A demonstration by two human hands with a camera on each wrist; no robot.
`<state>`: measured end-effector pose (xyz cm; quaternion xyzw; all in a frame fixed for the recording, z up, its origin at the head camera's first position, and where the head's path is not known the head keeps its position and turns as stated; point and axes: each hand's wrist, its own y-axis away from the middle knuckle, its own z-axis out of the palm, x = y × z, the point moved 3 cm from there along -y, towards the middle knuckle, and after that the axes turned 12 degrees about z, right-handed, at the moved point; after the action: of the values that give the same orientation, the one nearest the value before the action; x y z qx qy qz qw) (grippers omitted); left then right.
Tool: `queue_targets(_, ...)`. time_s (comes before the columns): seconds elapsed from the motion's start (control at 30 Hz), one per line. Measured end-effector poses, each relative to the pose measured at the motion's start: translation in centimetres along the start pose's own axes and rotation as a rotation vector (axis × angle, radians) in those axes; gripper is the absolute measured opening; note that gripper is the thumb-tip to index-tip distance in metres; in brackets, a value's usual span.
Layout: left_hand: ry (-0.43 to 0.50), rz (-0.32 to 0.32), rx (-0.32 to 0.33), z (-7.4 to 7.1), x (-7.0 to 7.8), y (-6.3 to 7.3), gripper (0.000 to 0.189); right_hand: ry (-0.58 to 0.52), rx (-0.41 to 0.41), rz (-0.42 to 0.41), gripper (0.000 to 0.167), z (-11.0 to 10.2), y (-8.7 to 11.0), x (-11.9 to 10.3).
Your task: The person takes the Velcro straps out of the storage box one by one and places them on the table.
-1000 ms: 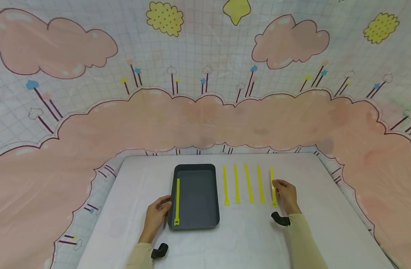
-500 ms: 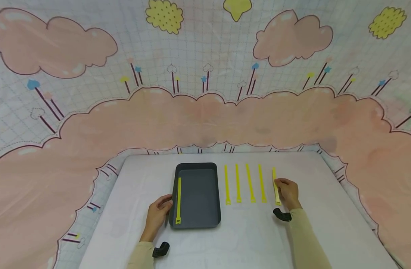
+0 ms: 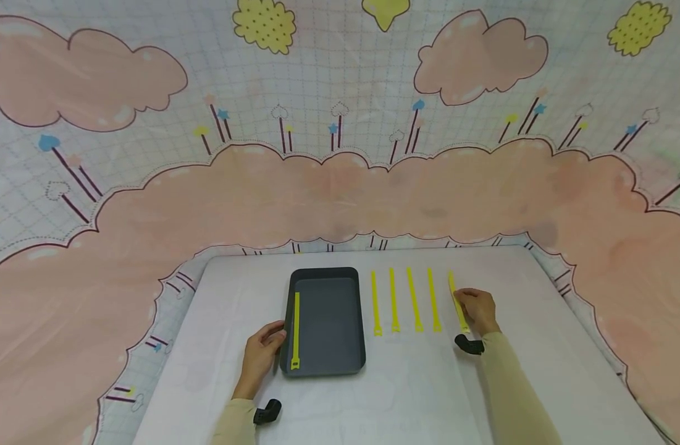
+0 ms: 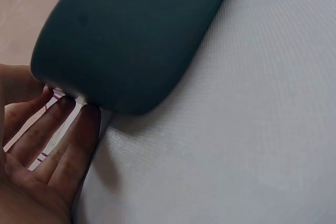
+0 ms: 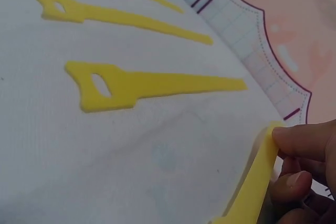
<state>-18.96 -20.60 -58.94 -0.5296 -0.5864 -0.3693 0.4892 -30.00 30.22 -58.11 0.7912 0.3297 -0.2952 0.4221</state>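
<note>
In the head view my left hand [image 3: 262, 352] rests against the left side of a dark grey tray [image 3: 331, 364]. Its outstretched fingertips [image 4: 90, 114] touch the tray's outer wall in the left wrist view. One yellow hook-and-loop cable tie [image 3: 296, 327] lies lengthwise inside the tray, near its left wall. Thumb and finger of my right hand [image 3: 478, 309] pinch another yellow cable tie [image 5: 257, 182], the rightmost of a row. This held tie slants, with its slotted head end toward me.
Several more yellow cable ties lie side by side between the tray and my right hand, the closest being a tie [image 5: 168, 83] with a slotted head. White cloth covers the table [image 3: 406, 389]; a cloud-printed curtain [image 3: 340, 198] hangs behind it.
The right hand has shifted slightly, and the cable tie it pinches has turned from nearly upright in view to a slant, its head end swinging right. The left hand stays at the tray.
</note>
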Motion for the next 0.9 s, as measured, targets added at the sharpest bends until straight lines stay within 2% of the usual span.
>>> queue_targets(0.2,-0.017,-0.014,-0.004,0.0,0.1,0.2,0.036,-0.002,-0.020,0.057,0.040,0.8,-0.6,-0.2)
queue_targets(0.23,-0.015,-0.017,-0.005,0.0,0.1,0.2,0.036,-0.009,-0.033,0.058,0.040,0.9,-0.7,-0.3)
queue_targets(0.3,-0.019,-0.019,-0.016,0.0,1.0,0.4,0.036,-0.034,-0.061,0.051,0.040,1.1,-0.8,-0.4)
queue_targets(0.47,-0.026,-0.019,-0.020,0.0,1.2,0.3,0.036,-0.065,-0.129,0.028,0.042,1.3,-0.6,-1.0)
queue_targets(0.53,-0.029,-0.014,-0.012,0.1,0.2,0.1,0.036,-0.065,-0.130,0.039,0.042,1.3,-0.6,-0.9)
queue_targets(0.73,-0.022,0.010,0.002,0.0,0.1,0.1,0.034,-0.052,-0.067,0.047,0.039,1.2,-0.6,-0.7)
queue_targets(0.9,-0.021,-0.004,0.006,0.0,-0.1,0.0,0.035,-0.022,0.000,0.033,0.037,0.7,-0.5,-0.9)
